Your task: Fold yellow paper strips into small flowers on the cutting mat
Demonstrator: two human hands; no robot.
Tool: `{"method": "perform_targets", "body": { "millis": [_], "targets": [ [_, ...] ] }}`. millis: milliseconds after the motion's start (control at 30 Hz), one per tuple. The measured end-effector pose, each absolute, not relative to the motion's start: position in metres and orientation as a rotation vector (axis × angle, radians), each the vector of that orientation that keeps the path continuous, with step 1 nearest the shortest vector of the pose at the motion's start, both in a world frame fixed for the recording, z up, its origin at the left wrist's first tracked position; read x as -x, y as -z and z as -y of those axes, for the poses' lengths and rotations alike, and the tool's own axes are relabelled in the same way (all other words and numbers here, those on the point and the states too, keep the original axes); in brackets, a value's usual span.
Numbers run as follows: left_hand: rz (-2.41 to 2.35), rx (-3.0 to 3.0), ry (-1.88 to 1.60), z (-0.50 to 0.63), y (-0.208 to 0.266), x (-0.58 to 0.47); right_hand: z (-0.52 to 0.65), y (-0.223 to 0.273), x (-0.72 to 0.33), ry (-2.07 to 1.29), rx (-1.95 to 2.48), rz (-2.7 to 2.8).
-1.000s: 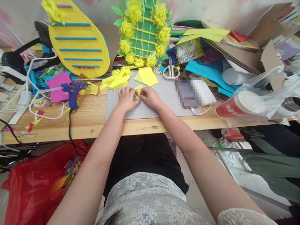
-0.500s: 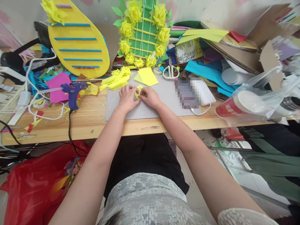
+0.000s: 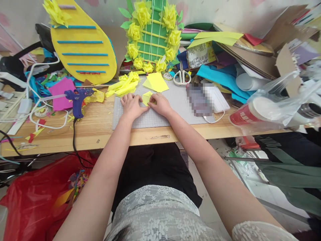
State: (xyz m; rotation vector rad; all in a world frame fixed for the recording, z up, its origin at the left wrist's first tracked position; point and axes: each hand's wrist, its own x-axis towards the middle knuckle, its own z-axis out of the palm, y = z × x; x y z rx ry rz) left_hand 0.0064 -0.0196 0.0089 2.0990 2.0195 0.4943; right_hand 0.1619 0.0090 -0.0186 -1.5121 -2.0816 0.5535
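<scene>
On the flat grey gridded cutting mat [image 3: 180, 99], the left hand [image 3: 131, 106] spreads its fingers, gripping nothing visible; the right hand [image 3: 161, 105], nearer the small yellow paper piece [image 3: 145, 98], seems to pinch its right edge. The paper lies between them, unobstructed, without a clear long axis. Yellow paper sheets [image 3: 158, 83] and white-handled metal scissors [image 3: 182, 76] lie at the mat's far edge.

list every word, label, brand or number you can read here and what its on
None reads clearly enough to quote.
Red-and-white cup: white characters, too blurred to read surely.
Printed packet: dark print, too small to read.
</scene>
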Motion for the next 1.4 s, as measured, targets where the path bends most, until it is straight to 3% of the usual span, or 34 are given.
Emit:
{"method": "perform_targets", "body": {
  "millis": [267,700,1033,1400],
  "targets": [
    [-1.986,-2.074,-0.559,0.017,-0.004,-0.007,-0.011,0.007,-0.16,-0.582,1.48,2.131],
    [-2.042,-1.953,-0.594,0.018,-0.004,-0.013,-0.031,0.002,-0.14,-0.214,1.408,2.307],
    [-1.904,-1.955,-0.613,0.01,-0.008,0.002,-0.044,0.0,-0.164,-0.353,1.48,2.217],
    [-1.852,-1.893,-0.982,0.0,0.002,0.009,-0.01,0.002,-0.186,-0.275,1.398,2.366]
  ]
}}
